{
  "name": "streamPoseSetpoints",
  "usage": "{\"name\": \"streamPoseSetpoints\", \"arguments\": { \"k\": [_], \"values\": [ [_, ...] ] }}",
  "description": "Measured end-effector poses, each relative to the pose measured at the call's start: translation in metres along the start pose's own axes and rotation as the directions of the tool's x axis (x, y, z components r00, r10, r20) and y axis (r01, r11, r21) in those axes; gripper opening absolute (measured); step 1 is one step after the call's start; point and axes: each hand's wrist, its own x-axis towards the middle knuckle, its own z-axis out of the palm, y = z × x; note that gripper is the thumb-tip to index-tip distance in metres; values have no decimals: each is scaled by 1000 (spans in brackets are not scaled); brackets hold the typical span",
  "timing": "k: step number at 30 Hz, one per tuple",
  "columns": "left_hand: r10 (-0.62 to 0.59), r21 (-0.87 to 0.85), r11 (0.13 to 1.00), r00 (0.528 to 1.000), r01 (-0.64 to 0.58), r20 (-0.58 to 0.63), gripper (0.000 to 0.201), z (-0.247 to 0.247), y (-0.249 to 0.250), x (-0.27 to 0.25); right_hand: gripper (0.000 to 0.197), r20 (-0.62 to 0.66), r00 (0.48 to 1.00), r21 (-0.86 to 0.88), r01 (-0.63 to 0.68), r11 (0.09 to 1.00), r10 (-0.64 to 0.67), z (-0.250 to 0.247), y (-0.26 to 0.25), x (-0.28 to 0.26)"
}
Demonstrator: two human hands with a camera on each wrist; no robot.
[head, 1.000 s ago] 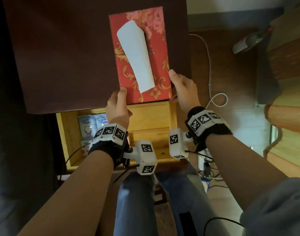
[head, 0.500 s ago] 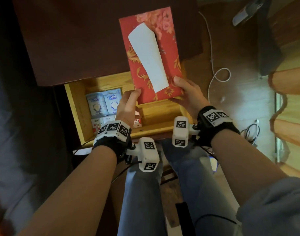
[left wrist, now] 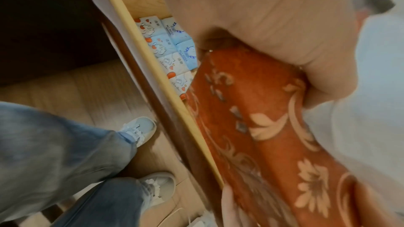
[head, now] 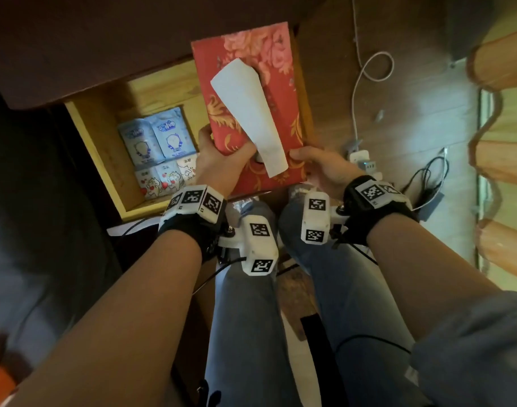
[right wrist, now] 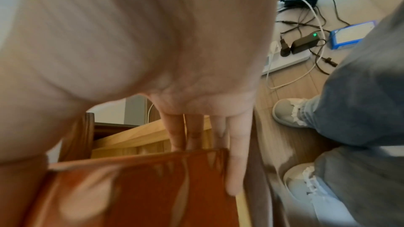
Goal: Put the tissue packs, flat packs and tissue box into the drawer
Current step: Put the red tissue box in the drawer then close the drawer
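The red floral tissue box (head: 269, 48), with a white tissue (head: 245, 107) sticking out of its top, hangs over the right part of the open wooden drawer (head: 92, 148). My left hand (head: 225, 145) grips its near left corner, thumb on top. My right hand (head: 310, 163) holds the near right corner, thumb on top and fingers (right wrist: 236, 153) along the side of the box (right wrist: 142, 187). Blue tissue packs (head: 154, 136) and flat packs (head: 163, 177) lie in the drawer's left part. In the left wrist view the box (left wrist: 262, 127) sits just inside the drawer's front rim (left wrist: 153, 75), beside the packs (left wrist: 166, 46).
The dark brown tabletop (head: 104, 39) overhangs the back of the drawer. A power strip (head: 360, 160) with chargers and cables (head: 427, 177) lies on the wooden floor at the right. My jeans-clad legs (head: 245, 318) are right in front of the drawer.
Both hands have brought the tissue box off the tabletop, toward me and down over the drawer's right part. More of the drawer and its packs shows now.
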Motion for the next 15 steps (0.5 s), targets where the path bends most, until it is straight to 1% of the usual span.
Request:
{"name": "streamPoseSetpoints", "arguments": {
  "k": [3, 4, 6, 9, 11, 13, 15],
  "values": [
    [-74, 40, 996, 997, 75, -36, 75, 11, -9, -7, 24, -9, 996, -74, -91, 993, 91, -7, 4, -5],
    [-94, 46, 994, 995, 96, -41, 73, 15, -10, -9, 20, -18, 993, -99, -114, 989, 113, -9, 4, -7],
    [-133, 37, 990, 990, 134, -39, 71, 22, -11, -11, 22, -40, 992, -127, -122, 984, 118, -15, 3, -9],
    [-176, -14, 984, 984, 176, -39, 74, 26, -9, -3, 17, -51, 995, -160, -87, 983, 80, -20, -1, -8],
    [-184, -31, 983, 981, 183, -57, 80, 27, -3, 5, 18, -62, 997, -176, -58, 983, 48, -22, -8, -3],
    [-174, -30, 985, 981, 173, -86, 82, 29, 3, 16, 22, -130, 991, -171, -7, 985, -16, -26, -15, 5],
    [-160, -4, 987, 979, 160, -129, 79, 31, 6, 26, 31, -247, 966, -140, 43, 989, -77, -31, -19, 15]
  ]
}}
